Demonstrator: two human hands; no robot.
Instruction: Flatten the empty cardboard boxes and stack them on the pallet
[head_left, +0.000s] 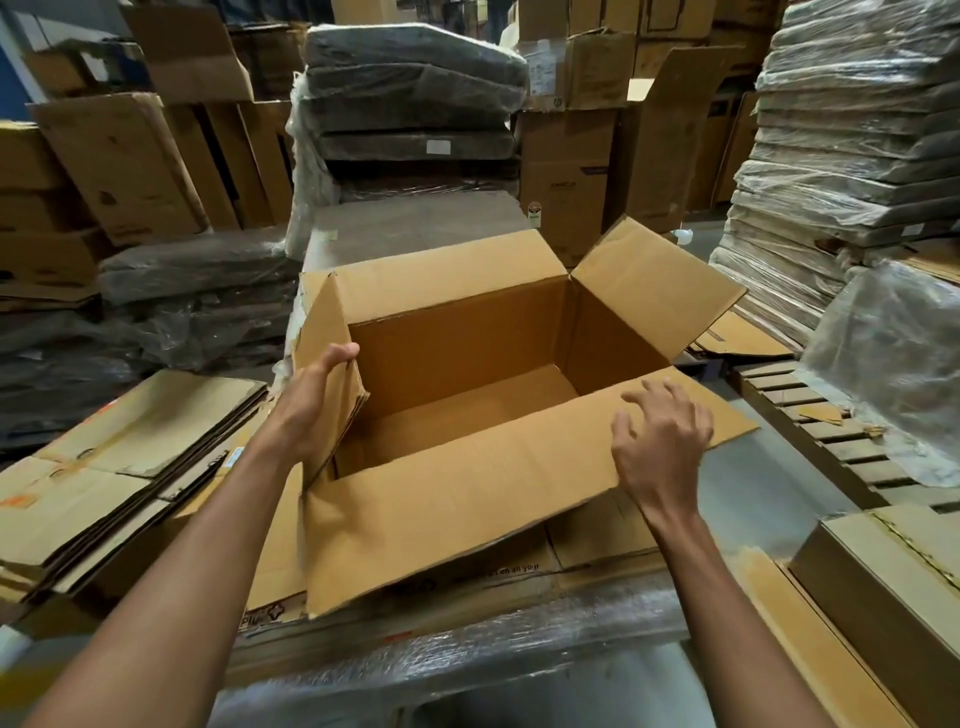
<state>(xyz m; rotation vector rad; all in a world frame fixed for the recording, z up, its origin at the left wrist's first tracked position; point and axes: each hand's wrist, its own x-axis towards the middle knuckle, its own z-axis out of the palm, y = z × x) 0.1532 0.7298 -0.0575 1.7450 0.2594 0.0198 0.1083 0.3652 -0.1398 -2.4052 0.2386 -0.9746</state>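
Many wrapped stacks (415, 104), open box (457, 332), slatted pallet (821, 441)

Open cardboard box (467, 364) at centre, flaps open. Left hand (317, 395) at box's 9 o'clock grips left flap (324, 322), thumb over edge. Right hand (660, 441) at 4 o'clock over near flap (467, 493), fingers spread loose; contact unclear. Flattened boxes (130, 467) stacked at 8 o'clock. Wooden pallet (810, 421) at 3 o'clock.

A grey floor (753, 493) runs between the goods. A strip of blue wall (13, 62) shows far left. A dark stack (415, 98) wrapped in film stands centre back, a pale wrapped stack (857, 156) on the right, and brown cartons (566, 150) between them. The far back is dim.
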